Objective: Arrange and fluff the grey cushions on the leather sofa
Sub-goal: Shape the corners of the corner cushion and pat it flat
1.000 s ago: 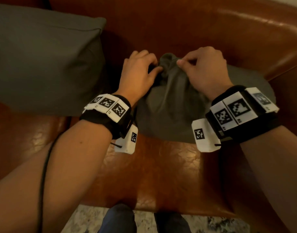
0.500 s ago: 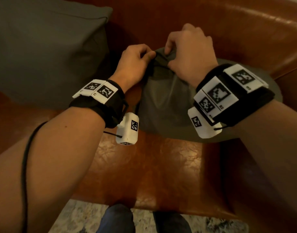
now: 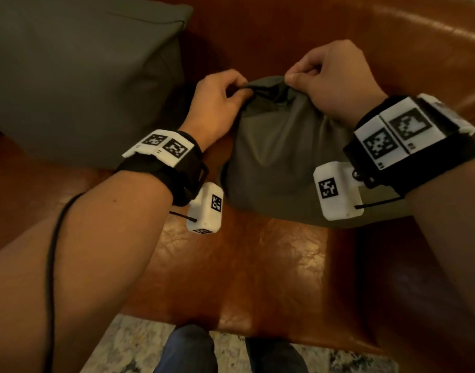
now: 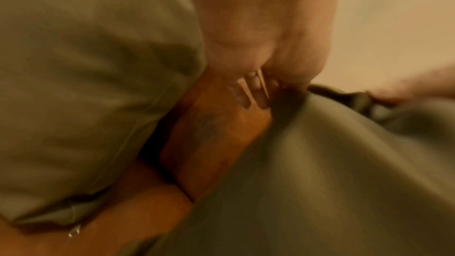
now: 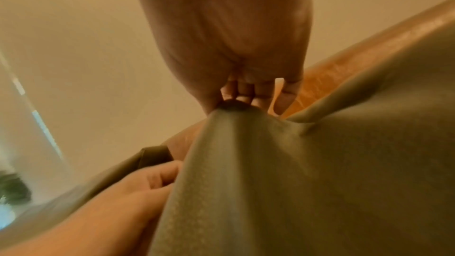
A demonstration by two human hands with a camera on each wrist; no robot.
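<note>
A limp grey cushion (image 3: 279,154) lies on the brown leather sofa seat (image 3: 244,267), its top edge bunched and lifted. My left hand (image 3: 217,103) pinches the bunched fabric at the top left. My right hand (image 3: 327,76) pinches the same edge a little to the right and higher. In the right wrist view the fabric (image 5: 295,172) rises to a peak under my right fingers (image 5: 248,90), with the left hand (image 5: 138,188) beside it. The left wrist view shows the cushion (image 4: 320,172) hanging below my curled left fingers (image 4: 256,85). A plump second grey cushion (image 3: 77,76) leans at the left.
The sofa backrest (image 3: 338,28) curves behind the cushions and the armrest (image 3: 467,103) closes in on the right. A patterned rug (image 3: 128,345) and my dark trouser legs (image 3: 188,351) show below the seat's front edge. A black cable (image 3: 52,265) runs along my left forearm.
Both hands kept their pinch on the limp cushion's top edge. They have drawn apart, the right hand moving right, and the bunched edge is stretched between them.
</note>
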